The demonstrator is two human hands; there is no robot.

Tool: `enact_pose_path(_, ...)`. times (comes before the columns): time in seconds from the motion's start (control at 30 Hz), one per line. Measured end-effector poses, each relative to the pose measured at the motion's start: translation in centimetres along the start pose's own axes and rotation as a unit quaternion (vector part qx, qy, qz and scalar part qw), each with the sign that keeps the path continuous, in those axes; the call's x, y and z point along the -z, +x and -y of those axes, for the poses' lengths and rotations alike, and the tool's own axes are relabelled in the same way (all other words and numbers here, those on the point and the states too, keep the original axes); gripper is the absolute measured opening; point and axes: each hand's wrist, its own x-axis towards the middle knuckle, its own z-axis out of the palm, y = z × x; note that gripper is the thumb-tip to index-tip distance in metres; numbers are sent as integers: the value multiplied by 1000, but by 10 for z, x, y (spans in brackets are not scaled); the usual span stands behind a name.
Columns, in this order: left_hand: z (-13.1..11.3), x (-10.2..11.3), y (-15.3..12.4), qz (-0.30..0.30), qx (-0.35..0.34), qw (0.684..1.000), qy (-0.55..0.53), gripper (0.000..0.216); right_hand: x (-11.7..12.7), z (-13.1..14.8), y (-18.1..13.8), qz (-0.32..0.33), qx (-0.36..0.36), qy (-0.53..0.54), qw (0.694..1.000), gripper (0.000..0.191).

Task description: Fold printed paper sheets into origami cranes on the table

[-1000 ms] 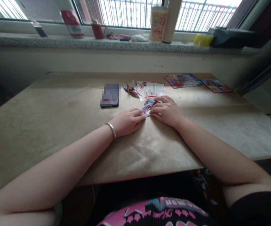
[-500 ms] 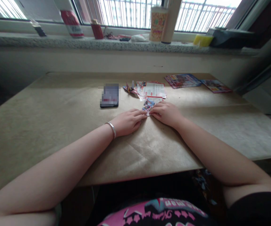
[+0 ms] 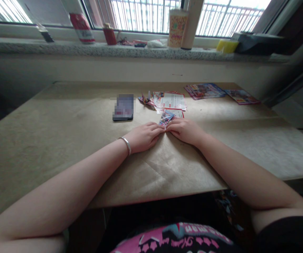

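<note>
A small folded piece of printed paper, blue, white and red, lies on the table between my hands. My left hand comes in from the left, fingers together, its fingertips gripping the paper's near corner. From the right, my right hand pinches the same corner and covers part of its right side. The fingertips of both hands almost meet there. Just beyond the paper lie printed sheets with red borders. A crumpled or folded dark and red paper piece sits to their left.
A phone-like dark slab, blurred out, lies left of the sheets. Colourful printed booklets or cards are stacked at the back right, with another pile beside them. A can, a patterned cup and a yellow item stand on the windowsill.
My right hand has shifted slightly left and nearer to me, closing the small gap to my left fingertips. The left hand stays nearly still on the paper.
</note>
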Motion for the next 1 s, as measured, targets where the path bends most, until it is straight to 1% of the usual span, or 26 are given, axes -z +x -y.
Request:
enact_pose_path(0.07, 1, -1, 0, 0, 1, 1000, 1, 34, 0, 1, 1, -2, 12, 0, 1000, 24)
enact_pose_path(0.13, 1, -1, 0, 0, 1, 1000, 1, 34, 1, 2, 2, 0, 10, -2, 1000, 23)
enact_pose_path(0.3, -1, 0, 1, 1, -3, 1000, 2, 33, 6, 3, 3, 19, -19, -8, 1000, 23)
enact_pose_path(0.43, -2, 1, 1, 0, -4, 1000, 1, 31, 13, 1, 1, 37, -41, -47, 997, 21)
enact_pose_path(0.8, -1, 2, 2, 11, 1, 1000, -15, 31, 32, -33, -18, 58, -132, -107, 984, 18)
enact_pose_path(1.0, -1, 3, 1, 7, -1, 1000, -3, 32, 38, -40, -23, 72, -179, -117, 974, 16)
